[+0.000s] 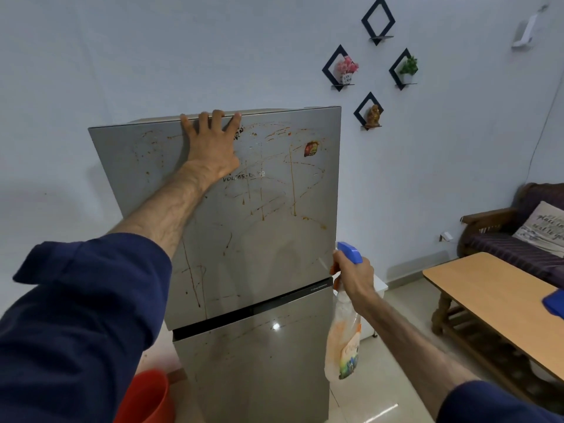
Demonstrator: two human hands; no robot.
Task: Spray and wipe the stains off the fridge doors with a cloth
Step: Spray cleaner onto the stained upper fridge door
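The upper fridge door [262, 209] carries brown streaks almost everywhere, so while the left hand [210, 145] lies flat with fingers over its top edge, the right hand [354, 276], gripping the spray bottle [343, 337], should aim the nozzle at the streaks.

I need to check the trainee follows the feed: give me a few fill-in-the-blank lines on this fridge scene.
1. The left hand rests flat on the ____ fridge door.
2. The right hand grips a ____ bottle.
3. The bottle's nozzle is coloured ____.
4. Beside the fridge's foot stands a ____ bucket.

Answers: upper; spray; blue; red
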